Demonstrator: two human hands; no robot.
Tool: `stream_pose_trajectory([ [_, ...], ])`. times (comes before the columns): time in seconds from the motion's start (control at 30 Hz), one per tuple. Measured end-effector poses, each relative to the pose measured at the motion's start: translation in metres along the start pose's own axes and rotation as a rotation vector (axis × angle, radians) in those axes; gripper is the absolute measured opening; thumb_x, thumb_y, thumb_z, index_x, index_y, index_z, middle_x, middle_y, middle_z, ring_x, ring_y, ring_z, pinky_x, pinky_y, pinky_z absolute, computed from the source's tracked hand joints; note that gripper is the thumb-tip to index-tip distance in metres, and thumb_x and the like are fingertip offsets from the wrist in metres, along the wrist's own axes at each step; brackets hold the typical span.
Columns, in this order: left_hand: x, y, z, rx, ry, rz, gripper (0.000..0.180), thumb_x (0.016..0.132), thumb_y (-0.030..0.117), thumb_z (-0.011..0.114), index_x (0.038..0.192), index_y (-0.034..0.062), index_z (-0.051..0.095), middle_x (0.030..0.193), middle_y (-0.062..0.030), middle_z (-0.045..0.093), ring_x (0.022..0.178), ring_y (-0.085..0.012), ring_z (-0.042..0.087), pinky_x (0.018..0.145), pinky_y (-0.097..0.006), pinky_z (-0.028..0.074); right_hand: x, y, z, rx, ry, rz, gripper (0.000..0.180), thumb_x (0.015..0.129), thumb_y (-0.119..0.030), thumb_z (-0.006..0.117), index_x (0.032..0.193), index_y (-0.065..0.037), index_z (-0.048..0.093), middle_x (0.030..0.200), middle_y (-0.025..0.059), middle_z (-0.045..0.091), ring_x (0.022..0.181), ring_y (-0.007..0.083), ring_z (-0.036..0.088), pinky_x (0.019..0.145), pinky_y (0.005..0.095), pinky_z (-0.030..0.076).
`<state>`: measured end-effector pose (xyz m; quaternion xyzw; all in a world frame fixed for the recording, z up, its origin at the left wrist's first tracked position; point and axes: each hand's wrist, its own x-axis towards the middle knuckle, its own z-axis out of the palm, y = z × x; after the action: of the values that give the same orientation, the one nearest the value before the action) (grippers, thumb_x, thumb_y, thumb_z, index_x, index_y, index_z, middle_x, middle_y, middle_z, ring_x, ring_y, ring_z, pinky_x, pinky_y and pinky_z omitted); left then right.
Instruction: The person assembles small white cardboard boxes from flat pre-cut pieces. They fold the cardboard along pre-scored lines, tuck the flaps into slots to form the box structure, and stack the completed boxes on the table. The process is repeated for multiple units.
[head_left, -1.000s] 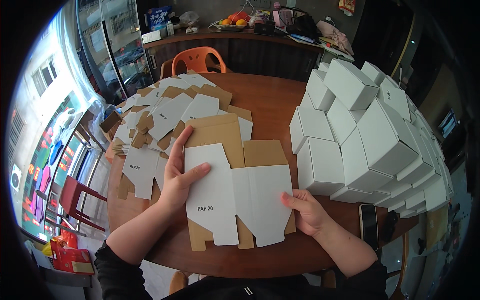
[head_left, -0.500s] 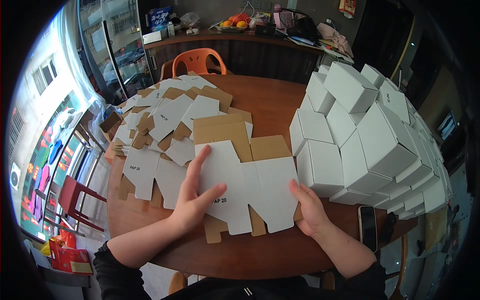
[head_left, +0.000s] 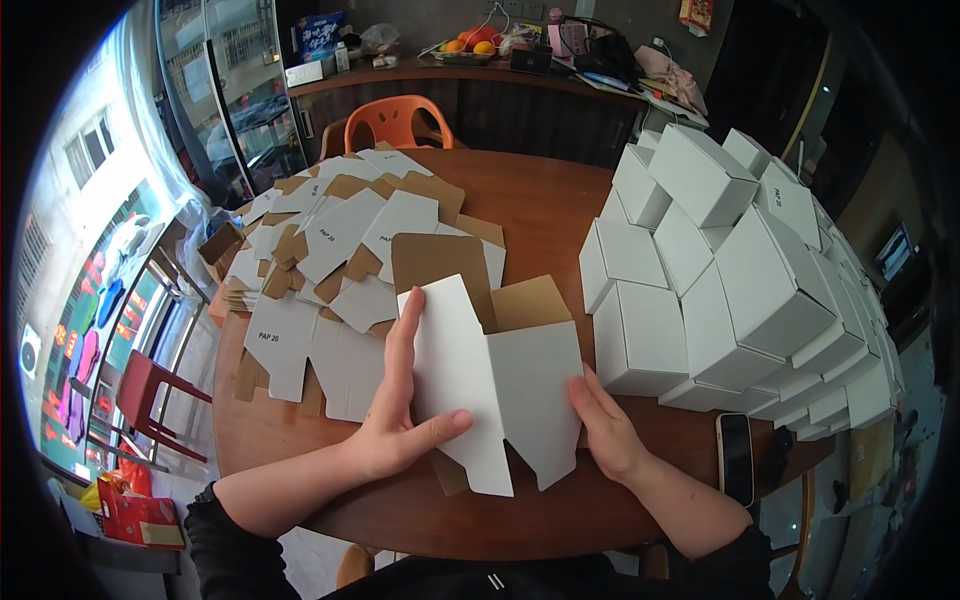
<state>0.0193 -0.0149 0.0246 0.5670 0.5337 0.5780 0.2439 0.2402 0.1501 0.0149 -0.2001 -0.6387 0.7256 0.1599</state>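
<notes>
Partly folded white-and-brown cardboard carton [head_left: 455, 380]: before me, above the brown wooden desk [head_left: 540, 215].
My left fingers [head_left: 402, 345]: spread, holding its left panel.
My right fingers [head_left: 598, 402]: together, holding its right edge.

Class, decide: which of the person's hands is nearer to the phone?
Right: the right hand is left of the phone, not touching it; the left hand is farther left, across the half-folded carton.

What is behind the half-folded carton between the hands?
Beyond the carton, part of the pile of flattened cartons and the brown tabletop show; whatever it covers cannot be seen.
</notes>
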Motion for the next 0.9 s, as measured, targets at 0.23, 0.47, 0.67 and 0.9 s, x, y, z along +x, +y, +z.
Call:
stream_pose_trajectory([
  [0.23,0.003,0.004,0.002,-0.219,-0.011,-0.034,0.129,0.088,0.049,0.074,0.158,0.0070,-0.026,0.169,-0.0195,-0.015,0.157,-0.0327,-0.003,0.125,-0.049,0.006,-0.005,-0.007,0.004,-0.107,-0.156,-0.099,0.065,0.112,-0.046,0.032,0.159,-0.002,0.022,0.154,0.0114,0.039,0.143,0.0201,0.036,0.120,0.0365,0.027],
  [0.47,-0.009,-0.023,0.004,-0.393,-0.161,-0.158,0.136,0.084,0.063,0.072,0.155,0.0110,-0.032,0.168,-0.0186,-0.007,0.155,-0.0315,0.007,0.123,-0.049,0.016,-0.009,-0.001,0.011,-0.313,-0.199,-0.331,0.088,0.107,-0.063,0.026,0.163,-0.002,-0.003,0.171,0.0173,0.001,0.158,0.0301,0.000,0.126,0.0455,0.009],
  [0.67,-0.010,-0.004,0.000,-0.608,-0.273,-0.481,0.096,0.082,0.037,0.072,0.156,0.0014,0.021,0.151,-0.0183,0.042,0.139,-0.0303,0.043,0.114,-0.045,0.036,-0.006,-0.002,-0.002,-0.158,-0.231,-0.334,0.091,0.107,-0.055,0.039,0.162,-0.006,-0.014,0.171,0.0179,-0.004,0.157,0.0320,0.006,0.125,0.0482,0.012],
  [0.9,-0.018,-0.001,-0.010,-0.851,-0.225,-0.565,0.086,0.072,0.026,0.068,0.148,-0.0010,0.041,0.140,-0.0203,0.054,0.129,-0.0333,0.055,0.109,-0.044,0.043,-0.016,-0.017,0.011,0.160,-0.117,-0.080,0.124,0.090,-0.018,0.081,0.161,-0.014,-0.020,0.165,0.0200,0.019,0.148,0.0305,0.032,0.120,0.0462,0.031],
])
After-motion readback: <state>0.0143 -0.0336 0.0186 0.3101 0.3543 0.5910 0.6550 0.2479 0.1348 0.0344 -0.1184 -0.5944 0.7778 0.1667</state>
